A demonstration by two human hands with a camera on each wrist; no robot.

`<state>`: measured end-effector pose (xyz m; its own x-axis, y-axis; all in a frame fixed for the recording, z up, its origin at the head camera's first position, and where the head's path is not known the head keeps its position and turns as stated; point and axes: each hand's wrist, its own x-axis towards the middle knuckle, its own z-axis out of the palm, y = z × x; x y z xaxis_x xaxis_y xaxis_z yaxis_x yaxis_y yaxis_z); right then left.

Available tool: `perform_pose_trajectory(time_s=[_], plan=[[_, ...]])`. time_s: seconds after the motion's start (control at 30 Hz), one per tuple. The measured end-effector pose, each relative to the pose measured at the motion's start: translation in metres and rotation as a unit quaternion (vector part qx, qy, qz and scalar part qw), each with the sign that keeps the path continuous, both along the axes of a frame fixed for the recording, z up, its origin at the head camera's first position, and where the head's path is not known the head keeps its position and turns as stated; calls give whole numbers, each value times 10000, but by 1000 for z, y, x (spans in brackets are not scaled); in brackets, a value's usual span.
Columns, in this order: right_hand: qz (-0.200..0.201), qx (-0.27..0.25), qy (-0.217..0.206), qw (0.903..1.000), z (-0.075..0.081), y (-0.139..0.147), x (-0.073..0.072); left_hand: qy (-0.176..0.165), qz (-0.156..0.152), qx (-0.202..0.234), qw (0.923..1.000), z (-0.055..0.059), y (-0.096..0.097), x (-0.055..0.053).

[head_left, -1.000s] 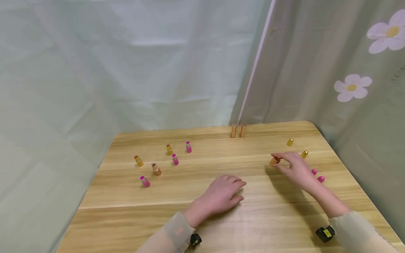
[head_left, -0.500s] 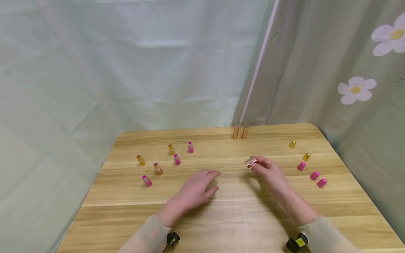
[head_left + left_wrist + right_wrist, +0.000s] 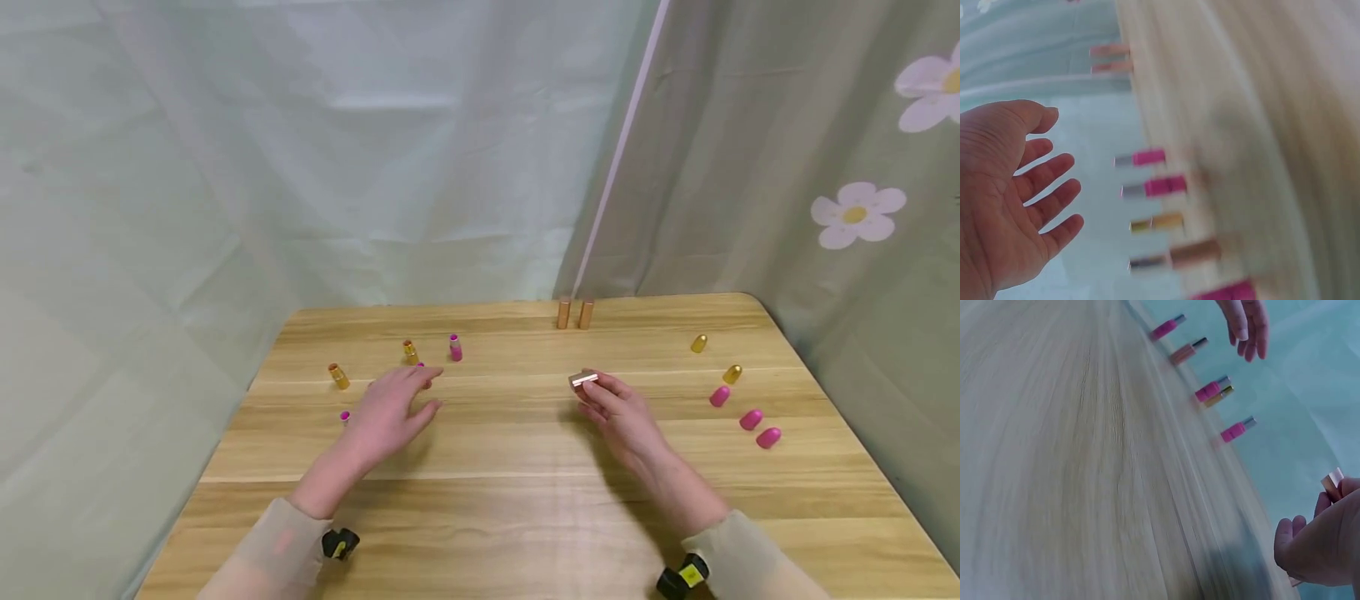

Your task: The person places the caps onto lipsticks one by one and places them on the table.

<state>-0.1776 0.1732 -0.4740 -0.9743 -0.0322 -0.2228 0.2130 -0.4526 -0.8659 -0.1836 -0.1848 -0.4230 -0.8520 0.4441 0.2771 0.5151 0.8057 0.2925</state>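
Observation:
My right hand (image 3: 626, 417) pinches a rose-gold lipstick cap (image 3: 582, 381) between thumb and fingers, held tilted above the middle right of the table. On the left, my left hand (image 3: 390, 417) hovers with fingers spread and nothing in its grasp. It hides the rose-gold lipstick base in the head view and partly covers two pink ones; the left wrist view shows that rose-gold base (image 3: 1194, 253), blurred. Around this hand stand uncapped lipstick bases: a gold one (image 3: 339, 377), another gold one (image 3: 411, 352) and a pink one (image 3: 455, 348).
Two capped rose-gold lipsticks (image 3: 563, 315) stand upright at the table's back edge. Toward the right side are loose caps: gold caps (image 3: 699, 343) farther back and pink caps (image 3: 751, 419) closer in. A curtain (image 3: 450, 208) hangs behind the wooden table (image 3: 510, 517).
My right hand has carried the rose-gold cap leftward from beside the other caps. My left hand has moved left from the table's middle to the lipstick bases.

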Motion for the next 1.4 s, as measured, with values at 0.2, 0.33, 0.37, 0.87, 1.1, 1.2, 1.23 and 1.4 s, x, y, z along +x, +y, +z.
perform_pose_trajectory(time_s=[0.2,0.33,0.37,0.87,1.1,1.2,1.23,1.4], plan=[[7,-301,-212,9993,2,-5,-2,-198,560,-43,9982,15,-36,-11],[6,-401,-291,9988,4,-6,-2,-747,936,-105,9928,21,-55,-20],[24,-406,-285,9988,4,-7,-2,-914,1042,-147,9902,21,-59,-22],[70,-404,-272,9988,1,-10,0,-1768,1518,-1275,9641,2,-63,-41],[46,-329,-250,9991,-1,-7,1,-1524,1386,-1363,9690,4,-60,-41],[48,-251,-211,9995,-2,-5,1,-1444,1348,-1244,9724,15,-53,-38],[50,-233,-188,9995,-2,-4,1,-1380,1265,-1193,9751,19,-49,-36],[-75,-186,-109,9997,-2,3,1,-840,470,-1006,9903,36,-9,-22]])
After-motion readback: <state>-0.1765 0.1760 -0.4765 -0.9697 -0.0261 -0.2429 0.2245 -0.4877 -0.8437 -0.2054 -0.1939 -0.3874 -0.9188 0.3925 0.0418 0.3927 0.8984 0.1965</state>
